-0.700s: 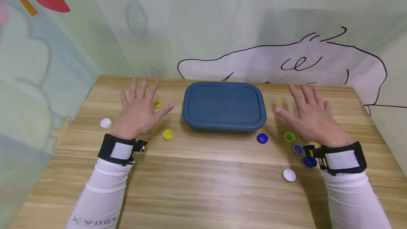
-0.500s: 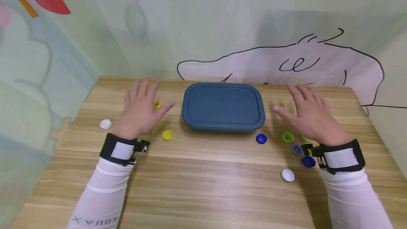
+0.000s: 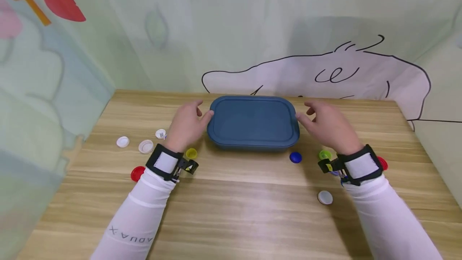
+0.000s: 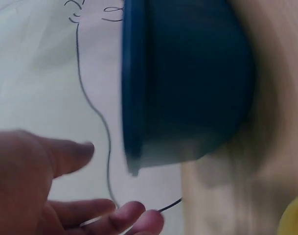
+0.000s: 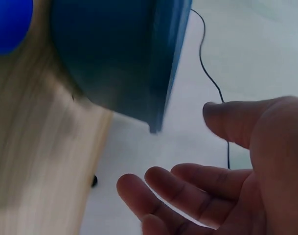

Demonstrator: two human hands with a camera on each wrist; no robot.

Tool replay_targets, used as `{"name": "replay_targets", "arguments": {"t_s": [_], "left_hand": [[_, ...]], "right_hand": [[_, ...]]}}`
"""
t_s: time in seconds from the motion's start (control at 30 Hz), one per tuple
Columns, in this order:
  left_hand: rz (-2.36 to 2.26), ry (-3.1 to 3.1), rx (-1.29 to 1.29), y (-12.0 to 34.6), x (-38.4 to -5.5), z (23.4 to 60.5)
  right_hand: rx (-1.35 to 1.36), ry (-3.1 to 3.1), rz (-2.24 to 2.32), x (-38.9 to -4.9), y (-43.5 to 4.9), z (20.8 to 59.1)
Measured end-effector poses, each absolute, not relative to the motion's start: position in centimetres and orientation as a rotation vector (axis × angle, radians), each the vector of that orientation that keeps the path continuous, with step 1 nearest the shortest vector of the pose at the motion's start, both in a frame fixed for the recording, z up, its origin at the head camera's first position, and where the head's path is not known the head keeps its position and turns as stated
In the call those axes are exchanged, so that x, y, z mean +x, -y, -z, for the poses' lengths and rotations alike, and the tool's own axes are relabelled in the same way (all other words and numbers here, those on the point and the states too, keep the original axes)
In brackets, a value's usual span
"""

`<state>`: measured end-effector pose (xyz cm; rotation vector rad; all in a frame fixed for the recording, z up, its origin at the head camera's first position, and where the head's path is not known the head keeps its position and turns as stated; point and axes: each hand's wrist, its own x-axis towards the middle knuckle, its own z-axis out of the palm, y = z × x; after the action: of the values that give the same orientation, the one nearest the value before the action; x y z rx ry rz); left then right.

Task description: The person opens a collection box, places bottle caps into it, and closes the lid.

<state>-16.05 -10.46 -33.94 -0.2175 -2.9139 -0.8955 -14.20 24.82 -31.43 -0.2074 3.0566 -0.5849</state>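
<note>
A dark blue lidded box [image 3: 254, 121] stands on the table with its lid on. Beside its left end is my left hand [image 3: 187, 125], thumb near the lid's rim and fingers loosely bent. My right hand [image 3: 330, 125] mirrors it at the right end. Both wrist views show a gap between the fingers and the box [image 4: 193, 83], and neither hand holds anything. A yellow bottle cap [image 3: 191, 153] lies by the left wrist. Close to the right hand are a green cap [image 3: 325, 154] and a blue cap [image 3: 295, 157].
Several white caps, one of them a white cap [image 3: 146, 146], and a red cap [image 3: 138, 173] lie on the left of the wooden table [image 3: 231, 212]. On the right are another white cap [image 3: 325, 197] and a red cap [image 3: 382, 163]. A printed curtain [image 3: 238, 31] hangs behind the table.
Both hands have moved inward to the ends of the box, and their spread fingers have bent. White and red caps on the left and a red one on the right have come into view.
</note>
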Motion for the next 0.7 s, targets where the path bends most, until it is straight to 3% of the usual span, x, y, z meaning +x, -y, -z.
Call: {"name": "replay_targets", "arguments": {"t_s": [0.37,0.7], "left_hand": [[1.053,3.000,-0.032,9.3,-16.3,35.1],[1.113,2.997,-0.012,8.9,-16.3,35.0]], "right_hand": [[-0.125,-3.004,0.651,-14.7,-22.8,33.1],[-0.054,-2.956,0.713,-14.5,-22.5,33.1]]}}
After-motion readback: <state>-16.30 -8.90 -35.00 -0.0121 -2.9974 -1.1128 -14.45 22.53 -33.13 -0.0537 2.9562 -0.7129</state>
